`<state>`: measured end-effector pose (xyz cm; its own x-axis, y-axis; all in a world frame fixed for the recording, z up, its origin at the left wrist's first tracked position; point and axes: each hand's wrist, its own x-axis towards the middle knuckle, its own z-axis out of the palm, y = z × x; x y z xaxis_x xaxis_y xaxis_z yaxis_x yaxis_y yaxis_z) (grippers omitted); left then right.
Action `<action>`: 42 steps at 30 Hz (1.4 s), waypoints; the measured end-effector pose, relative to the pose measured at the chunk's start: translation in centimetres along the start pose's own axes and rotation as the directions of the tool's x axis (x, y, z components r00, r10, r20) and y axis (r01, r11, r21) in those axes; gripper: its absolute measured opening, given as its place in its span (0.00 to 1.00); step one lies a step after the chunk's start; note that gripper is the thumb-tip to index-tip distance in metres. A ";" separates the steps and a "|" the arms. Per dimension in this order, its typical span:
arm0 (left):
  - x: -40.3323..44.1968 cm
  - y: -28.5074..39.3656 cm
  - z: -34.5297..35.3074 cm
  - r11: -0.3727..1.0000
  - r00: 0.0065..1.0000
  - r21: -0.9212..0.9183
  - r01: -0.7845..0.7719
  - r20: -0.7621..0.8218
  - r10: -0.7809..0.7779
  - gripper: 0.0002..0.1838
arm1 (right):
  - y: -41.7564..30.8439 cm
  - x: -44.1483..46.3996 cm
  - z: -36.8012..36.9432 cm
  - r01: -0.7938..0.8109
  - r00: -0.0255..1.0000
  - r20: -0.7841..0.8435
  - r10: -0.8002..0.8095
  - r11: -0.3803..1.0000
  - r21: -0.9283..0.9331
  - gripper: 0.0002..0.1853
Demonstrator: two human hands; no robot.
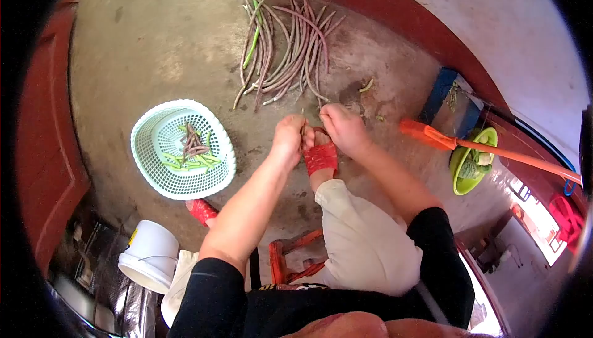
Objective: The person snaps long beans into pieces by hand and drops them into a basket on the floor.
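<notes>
My left hand is closed, with a short stretch of purplish long bean showing at its fingers. Close to its right, my right hand is pinched shut, and whatever it grips is hidden by the fingers. Both hands are above a foot in a red slipper. Just beyond them lies a loose bunch of purple long beans on the floor, with a bright green one at its left side. To the left stands a pale green plastic basket holding snapped bean pieces, some purple and some green.
A white bucket stands at lower left. On the right are an orange-handled broom, a blue dustpan and a yellow-green bowl with green vegetables. Bean scraps lie on the concrete floor. A red-brown stool is beneath me.
</notes>
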<state>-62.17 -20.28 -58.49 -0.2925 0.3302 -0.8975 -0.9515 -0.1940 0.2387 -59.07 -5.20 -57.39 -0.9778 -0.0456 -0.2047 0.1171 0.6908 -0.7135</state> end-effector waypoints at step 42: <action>-0.3 6.0 0.0 0.968 0.970 0.233 -0.094 0.241 0.036 0.12 | -0.1 5.3 -2.7 -0.634 0.764 0.540 0.353 0.257 0.730 0.07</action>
<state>-67.76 -21.53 -56.79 -0.3409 0.5355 -0.7726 -0.9158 -0.0034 0.4017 -64.73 -3.61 -56.60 -0.6121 -0.1805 -0.7699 0.7767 -0.3200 -0.5425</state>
